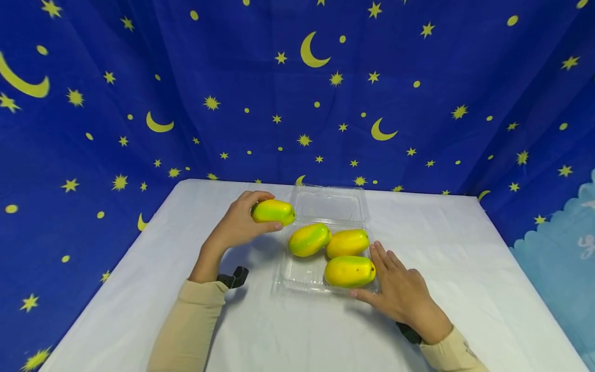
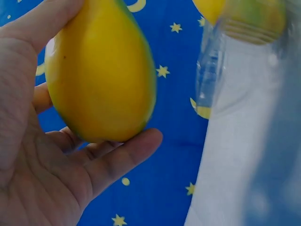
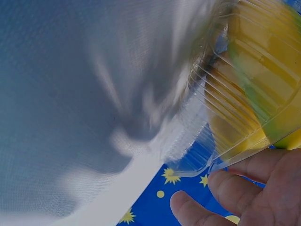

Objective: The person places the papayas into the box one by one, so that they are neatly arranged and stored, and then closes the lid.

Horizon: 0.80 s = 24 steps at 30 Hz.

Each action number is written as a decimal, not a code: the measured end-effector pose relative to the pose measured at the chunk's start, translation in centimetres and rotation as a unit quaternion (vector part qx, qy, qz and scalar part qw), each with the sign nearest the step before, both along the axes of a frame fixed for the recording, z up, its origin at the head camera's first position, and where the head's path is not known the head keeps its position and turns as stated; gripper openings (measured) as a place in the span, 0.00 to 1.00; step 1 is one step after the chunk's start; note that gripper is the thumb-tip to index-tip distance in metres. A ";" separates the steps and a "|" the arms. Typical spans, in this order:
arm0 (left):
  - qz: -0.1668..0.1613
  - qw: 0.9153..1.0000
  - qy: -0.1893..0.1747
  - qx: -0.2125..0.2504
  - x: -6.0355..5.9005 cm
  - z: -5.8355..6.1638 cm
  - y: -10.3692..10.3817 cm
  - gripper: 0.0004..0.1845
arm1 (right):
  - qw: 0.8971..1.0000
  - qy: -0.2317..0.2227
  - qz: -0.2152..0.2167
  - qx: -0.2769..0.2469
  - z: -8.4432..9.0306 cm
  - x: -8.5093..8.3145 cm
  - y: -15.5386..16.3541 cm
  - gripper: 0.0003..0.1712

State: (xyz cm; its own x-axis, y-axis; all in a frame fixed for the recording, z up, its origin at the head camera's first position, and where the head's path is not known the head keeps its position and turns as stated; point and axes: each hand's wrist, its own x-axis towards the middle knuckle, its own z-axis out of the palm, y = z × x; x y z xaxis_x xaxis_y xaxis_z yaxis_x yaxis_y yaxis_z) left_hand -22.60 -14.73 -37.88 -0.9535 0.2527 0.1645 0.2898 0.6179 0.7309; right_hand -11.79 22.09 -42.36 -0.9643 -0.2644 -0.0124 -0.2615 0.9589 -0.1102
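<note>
My left hand grips a yellow-green papaya, thumb on the near side and fingers round the far side. It is held up at the left of an opened clear plastic clamshell box. In the left wrist view the papaya lies between thumb and fingers. Three more papayas sit in the box: one at the upper left, one at the upper right and one at the lower right. My right hand, fingers extended, rests against the box's right side.
The box's clear lid lies folded back toward the far edge of the white-covered table. Behind and to the left hangs a blue cloth with yellow moons and stars. A light-blue patch shows at the far right.
</note>
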 end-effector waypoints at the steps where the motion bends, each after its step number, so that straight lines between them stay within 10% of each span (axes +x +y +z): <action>1: -0.005 1.000 0.002 -0.004 0.2 0.2 0.2 0.44 | 1.000 0.000 0.000 0.000 0.0 0.0 0.0 0.68; 24: -0.066 0.993 0.062 -0.074 3.3 1.3 4.2 0.34 | 1.000 -0.008 -0.004 -0.005 0.1 0.0 0.0 0.67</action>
State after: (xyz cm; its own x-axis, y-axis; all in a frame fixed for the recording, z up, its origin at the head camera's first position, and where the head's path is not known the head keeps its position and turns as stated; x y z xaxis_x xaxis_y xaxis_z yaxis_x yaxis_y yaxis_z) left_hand -19.33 -10.55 -36.54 -0.8852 0.4044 0.2301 0.4574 0.6658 0.5894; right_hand -11.80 22.13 -42.29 -0.9661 -0.2567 -0.0261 -0.2517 0.9599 -0.1235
